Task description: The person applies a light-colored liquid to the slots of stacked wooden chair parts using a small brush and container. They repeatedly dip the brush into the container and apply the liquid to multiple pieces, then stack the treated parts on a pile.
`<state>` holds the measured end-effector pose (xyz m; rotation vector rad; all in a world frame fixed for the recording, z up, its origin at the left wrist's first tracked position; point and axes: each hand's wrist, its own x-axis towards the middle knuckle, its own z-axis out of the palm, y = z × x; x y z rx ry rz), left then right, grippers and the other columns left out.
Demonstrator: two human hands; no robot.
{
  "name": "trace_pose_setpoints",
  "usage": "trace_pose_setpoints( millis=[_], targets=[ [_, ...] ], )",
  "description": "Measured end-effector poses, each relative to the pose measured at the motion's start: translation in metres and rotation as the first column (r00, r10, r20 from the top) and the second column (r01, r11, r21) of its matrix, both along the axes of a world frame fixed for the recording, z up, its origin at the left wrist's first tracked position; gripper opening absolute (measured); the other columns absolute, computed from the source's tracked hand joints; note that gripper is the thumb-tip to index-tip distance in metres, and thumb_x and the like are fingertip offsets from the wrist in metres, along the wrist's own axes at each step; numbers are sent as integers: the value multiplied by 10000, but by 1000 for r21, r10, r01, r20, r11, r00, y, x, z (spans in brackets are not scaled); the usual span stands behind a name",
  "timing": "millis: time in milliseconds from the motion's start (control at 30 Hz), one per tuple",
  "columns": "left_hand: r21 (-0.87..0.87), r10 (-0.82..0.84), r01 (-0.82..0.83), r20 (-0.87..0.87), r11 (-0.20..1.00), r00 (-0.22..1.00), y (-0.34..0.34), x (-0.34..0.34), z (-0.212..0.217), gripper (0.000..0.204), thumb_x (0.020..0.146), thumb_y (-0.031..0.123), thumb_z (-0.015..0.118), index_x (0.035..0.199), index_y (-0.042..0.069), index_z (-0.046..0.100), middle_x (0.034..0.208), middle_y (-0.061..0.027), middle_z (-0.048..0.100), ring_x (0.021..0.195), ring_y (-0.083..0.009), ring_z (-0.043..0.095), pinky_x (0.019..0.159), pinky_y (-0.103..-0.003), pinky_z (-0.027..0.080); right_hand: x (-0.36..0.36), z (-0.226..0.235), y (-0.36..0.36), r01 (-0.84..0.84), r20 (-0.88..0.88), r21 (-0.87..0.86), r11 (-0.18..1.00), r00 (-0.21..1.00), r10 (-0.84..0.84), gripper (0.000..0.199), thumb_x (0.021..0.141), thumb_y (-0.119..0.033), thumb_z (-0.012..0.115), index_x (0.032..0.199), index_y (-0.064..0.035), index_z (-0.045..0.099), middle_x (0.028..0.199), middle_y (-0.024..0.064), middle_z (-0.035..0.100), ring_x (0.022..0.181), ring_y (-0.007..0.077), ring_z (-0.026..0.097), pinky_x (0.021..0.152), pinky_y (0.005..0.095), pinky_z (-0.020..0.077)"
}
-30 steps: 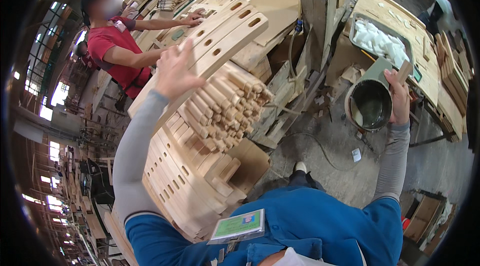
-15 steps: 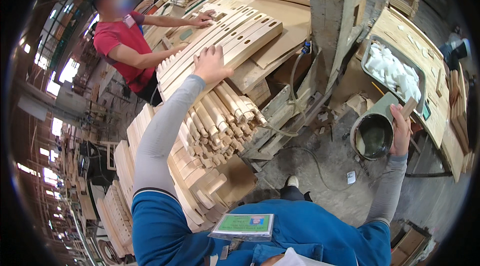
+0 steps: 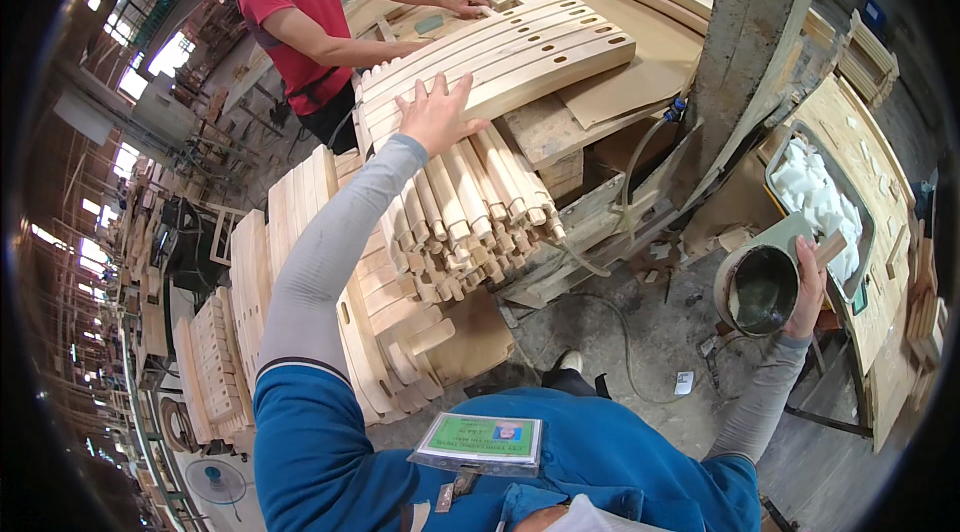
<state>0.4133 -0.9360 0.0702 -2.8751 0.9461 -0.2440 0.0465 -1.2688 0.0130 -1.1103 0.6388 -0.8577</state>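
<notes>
My left hand (image 3: 437, 115) is open, fingers spread, over the near edge of a row of slotted, slightly curved wooden boards (image 3: 540, 60). Whether its palm presses on them I cannot tell. Below that hand lies a stack of round-ended wooden rails (image 3: 470, 197). On the right, my right hand (image 3: 806, 292) is closed on a grey-green round pot (image 3: 733, 289), tilted so that its dark inside shows. A flat piece of wood (image 3: 830, 249) sticks out by the same hand's fingers.
A co-worker in a red shirt (image 3: 285, 12) reaches over the boards' far side. A concrete post (image 3: 745, 42) stands between that bench and a table (image 3: 840, 122) bearing a tray of white pieces (image 3: 820, 187). A hose (image 3: 625, 322) crosses the floor. More slotted boards (image 3: 215, 362) are stacked at left.
The view has shifted, so the bench and co-worker sit further right and higher. My left hand's fingers have spread wider over the boards. My right hand still holds the pot.
</notes>
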Motion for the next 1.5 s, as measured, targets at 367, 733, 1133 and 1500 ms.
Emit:
trace_pose_setpoints(
  millis=[367,733,1133,1500],
  targets=[
    [10,118,-117,-19,993,993,-1,37,-3,742,712,567,563,1314,224,297,1311,-211,311,1192,-498,258,890,-685,206,-8,1,12,24,-13,-37,999,1000,-24,136,794,-76,570,911,-31,519,842,33,547,766,108,557,658,223,451],
    [-159,29,-18,68,987,997,90,-58,-9,781,783,632,387,1342,105,247,1381,-177,223,1274,-358,201,979,-604,127,16,8,58,-169,0,5,986,986,169,140,817,-144,552,900,-34,530,852,39,541,756,116,557,659,239,466],
    [-302,463,-444,-11,843,886,442,-298,-11,626,821,440,496,1282,44,350,1335,-167,315,1240,-312,297,991,-566,139,57,-14,204,-469,-222,-580,667,878,424,344,845,-97,476,1180,-19,476,1266,96,403,1138,203,425,958,316,355],
    [-782,760,-624,-398,11,513,740,-521,-69,873,767,385,624,1320,-83,135,1363,-235,216,1263,-299,248,1020,-362,223,101,63,432,-499,-300,-855,139,696,652,483,817,-66,475,1279,4,350,1256,135,425,1130,228,443,951,343,377]
  ],
)
